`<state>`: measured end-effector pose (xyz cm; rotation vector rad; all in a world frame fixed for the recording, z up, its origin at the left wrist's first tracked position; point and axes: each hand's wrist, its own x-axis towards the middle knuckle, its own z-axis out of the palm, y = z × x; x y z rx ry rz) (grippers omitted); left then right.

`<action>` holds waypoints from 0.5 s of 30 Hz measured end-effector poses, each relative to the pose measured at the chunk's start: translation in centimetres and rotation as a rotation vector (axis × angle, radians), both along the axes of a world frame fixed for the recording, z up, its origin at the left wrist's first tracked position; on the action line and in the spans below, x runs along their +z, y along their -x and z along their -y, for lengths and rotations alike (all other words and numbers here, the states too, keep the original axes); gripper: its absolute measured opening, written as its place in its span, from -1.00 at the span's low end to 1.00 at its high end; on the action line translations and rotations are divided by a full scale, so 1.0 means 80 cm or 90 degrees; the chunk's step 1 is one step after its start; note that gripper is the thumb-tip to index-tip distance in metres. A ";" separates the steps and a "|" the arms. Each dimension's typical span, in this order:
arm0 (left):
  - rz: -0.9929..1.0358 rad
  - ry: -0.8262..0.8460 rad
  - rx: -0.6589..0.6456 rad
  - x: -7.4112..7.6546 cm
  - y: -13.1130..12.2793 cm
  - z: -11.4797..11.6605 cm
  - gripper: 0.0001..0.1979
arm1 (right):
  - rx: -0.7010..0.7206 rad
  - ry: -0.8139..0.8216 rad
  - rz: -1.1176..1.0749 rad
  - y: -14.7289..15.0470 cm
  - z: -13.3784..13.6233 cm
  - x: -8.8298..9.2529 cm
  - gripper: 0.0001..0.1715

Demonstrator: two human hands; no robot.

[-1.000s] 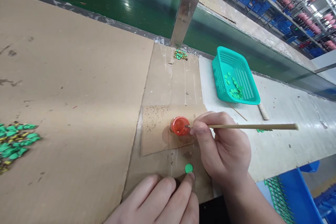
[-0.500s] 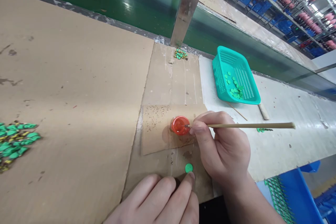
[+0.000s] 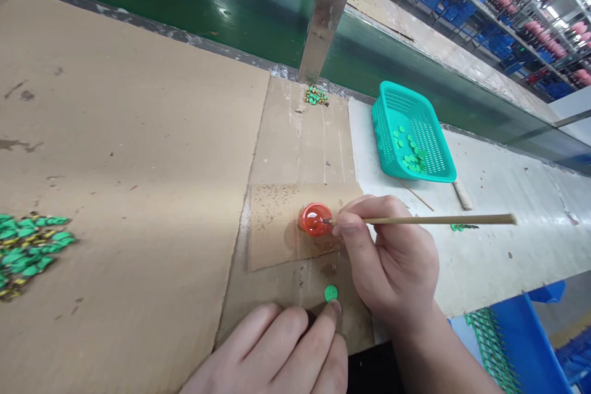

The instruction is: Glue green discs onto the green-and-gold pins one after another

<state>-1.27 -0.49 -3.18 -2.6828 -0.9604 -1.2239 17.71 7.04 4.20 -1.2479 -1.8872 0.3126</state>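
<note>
At nine o'clock on a brown cardboard sheet (image 3: 138, 135), a heap of green-and-yellow pieces (image 3: 28, 252) lies well apart from the hands. At six o'clock the left hand (image 3: 281, 351) rests unclenched, one fingertip (image 3: 335, 306) touching a flat round green disc (image 3: 331, 293). Above it, mid-view, sits a round orange-red plastic cup (image 3: 314, 220). At four o'clock the right hand (image 3: 397, 258) grasps a thin bamboo stick (image 3: 438, 220), its tip at the cup's right edge. At two o'clock, a teal plastic mesh basket (image 3: 413, 135) holds green discs.

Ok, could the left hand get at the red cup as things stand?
Probably yes: the red cup lies just past the left hand, with only cardboard and a green disc between; the right hand is to one side.
</note>
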 end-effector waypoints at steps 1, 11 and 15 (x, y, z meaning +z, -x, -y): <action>0.001 0.000 0.001 0.000 0.000 0.000 -0.87 | 0.002 -0.002 -0.015 -0.001 0.000 -0.001 -0.80; -0.002 0.018 -0.014 0.010 0.001 -0.002 -0.83 | -0.006 -0.044 -0.144 -0.008 0.016 -0.003 -0.86; -0.006 0.030 -0.020 0.009 0.006 0.001 -0.92 | -0.104 -0.038 -0.111 -0.025 0.033 -0.004 -0.86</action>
